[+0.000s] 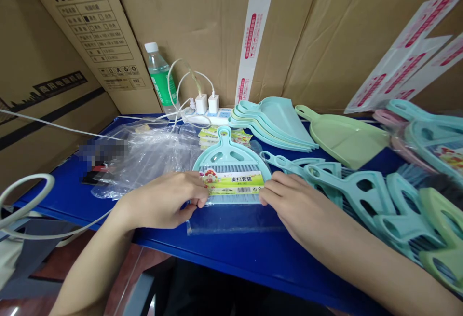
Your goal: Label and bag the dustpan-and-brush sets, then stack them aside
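A light-blue dustpan (209, 158) with a matching brush (224, 148) laid over it sits in a clear plastic bag (231, 222) in front of me. Across the bristles lies a green and yellow printed label card (235, 180). My left hand (171, 198) is closed at the left lower side, its fingers pinching the bag by the card's end. On the opposite side my right hand (291, 195) pinches the bag's edge in the same way. The bag's lower flap lies flat on the blue table (235, 253), towards me.
Clear bags (152, 152) lie on the left. Behind are label cards (210, 135), a power strip (220, 117) and a bottle (161, 82). Stacked blue dustpans (282, 118), a green dustpan (347, 135) and several brushes (361, 190) occupy the right. Cardboard boxes (202, 26) wall the back.
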Available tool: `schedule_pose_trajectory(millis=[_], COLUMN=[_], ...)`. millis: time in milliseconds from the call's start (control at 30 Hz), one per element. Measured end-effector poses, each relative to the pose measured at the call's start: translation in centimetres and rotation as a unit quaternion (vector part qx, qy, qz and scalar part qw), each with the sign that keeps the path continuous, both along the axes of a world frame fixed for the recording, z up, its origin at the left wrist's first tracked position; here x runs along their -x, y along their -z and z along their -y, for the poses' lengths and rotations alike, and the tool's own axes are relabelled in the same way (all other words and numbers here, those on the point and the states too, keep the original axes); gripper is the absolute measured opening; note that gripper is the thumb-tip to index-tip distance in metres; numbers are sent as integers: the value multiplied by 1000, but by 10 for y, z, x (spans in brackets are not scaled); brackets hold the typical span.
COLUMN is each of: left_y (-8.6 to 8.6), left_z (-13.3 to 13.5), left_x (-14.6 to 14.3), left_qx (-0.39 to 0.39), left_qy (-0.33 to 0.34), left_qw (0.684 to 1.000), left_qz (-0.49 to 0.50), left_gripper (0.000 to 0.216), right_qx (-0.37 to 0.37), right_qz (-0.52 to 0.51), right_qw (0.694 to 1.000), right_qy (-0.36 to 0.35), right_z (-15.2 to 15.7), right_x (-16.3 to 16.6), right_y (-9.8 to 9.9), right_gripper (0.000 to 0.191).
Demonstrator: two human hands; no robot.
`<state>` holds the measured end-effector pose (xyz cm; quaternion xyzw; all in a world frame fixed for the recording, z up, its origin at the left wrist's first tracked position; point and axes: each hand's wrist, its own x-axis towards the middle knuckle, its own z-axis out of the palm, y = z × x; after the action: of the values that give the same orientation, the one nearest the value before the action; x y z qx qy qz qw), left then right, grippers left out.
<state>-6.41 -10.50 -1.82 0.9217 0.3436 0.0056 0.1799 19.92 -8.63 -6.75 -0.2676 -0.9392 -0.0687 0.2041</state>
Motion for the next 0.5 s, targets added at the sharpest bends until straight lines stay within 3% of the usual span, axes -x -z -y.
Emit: schedule_pose_trajectory(millis=[300, 500], left_y=[2, 4], left_z=[2, 11], left_x=[13, 20], left_qx=[-3, -1], left_qy=[-15, -8], left_qw=[999, 1000], left_qz=[35, 22], left_gripper=[25, 40], right_qx=[14, 28], right_qz=[56, 77], right_qw=[995, 995], right_qy=[75, 55], right_z=[12, 6], right_x=[-2, -7], right_y=[-9, -8], right_gripper=[30, 33])
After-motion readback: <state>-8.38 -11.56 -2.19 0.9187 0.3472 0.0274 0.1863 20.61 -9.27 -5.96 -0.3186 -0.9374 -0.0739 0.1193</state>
